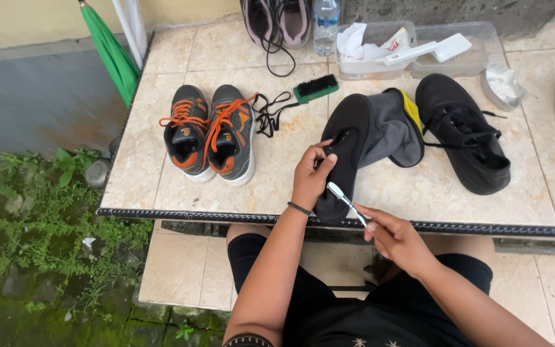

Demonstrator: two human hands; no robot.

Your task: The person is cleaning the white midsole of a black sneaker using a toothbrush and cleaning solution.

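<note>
On a tiled ledge outdoors, a seated person's left hand grasps a black shoe lying sole-up near the ledge's near edge, fingers curled over its side. Just beside it, the right hand pinches the handle of a white toothbrush, whose head rests against the shoe's sole. To the left stands a pair of grey sneakers with orange laces; to the right lies a second black shoe. Farther back sit a green-backed scrub brush, loose black laces, a water bottle and two clear plastic tubs.
</note>
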